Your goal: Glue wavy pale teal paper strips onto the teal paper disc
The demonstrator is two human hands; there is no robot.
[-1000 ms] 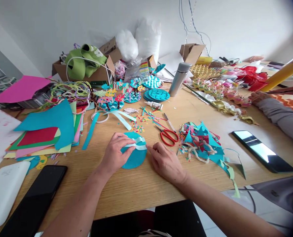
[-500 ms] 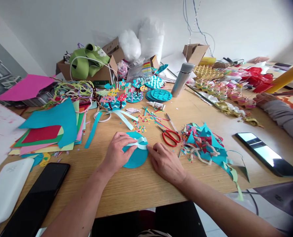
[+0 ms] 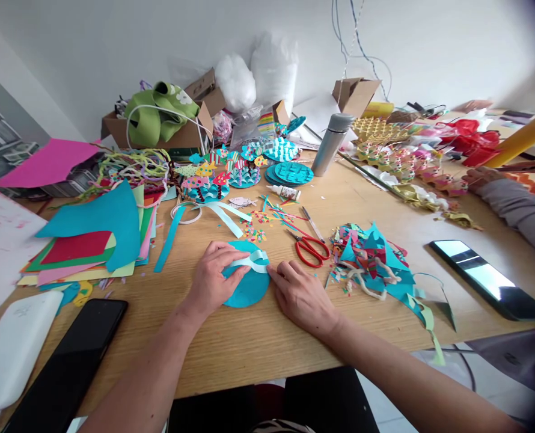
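Observation:
A round blue paper disc (image 3: 248,293) lies flat on the table in front of me. Across its upper half runs a pale blue paper strip (image 3: 259,268), raised in a small loop near the right edge. My left hand (image 3: 216,270) comes from the left, its thumb and fingers closed on the strip over the disc. At the disc's right edge, my right hand (image 3: 298,293) has its fingers curled, the index fingertip against the strip's end; its thumb is mostly hidden. Red-handled scissors (image 3: 311,251) lie just beyond my right hand. More pale strips (image 3: 225,216) lie behind the disc.
Paper scraps (image 3: 376,258) are heaped right of the scissors. A glue bottle (image 3: 285,192), finished fish decorations (image 3: 207,180) and a steel flask (image 3: 333,144) stand or lie farther back. Phones (image 3: 64,367) and coloured paper sheets (image 3: 91,225) flank the work area. Another person's sleeve (image 3: 517,204) is at right.
Both hands, the strip and the disc stay almost in place. The view has shifted very slightly.

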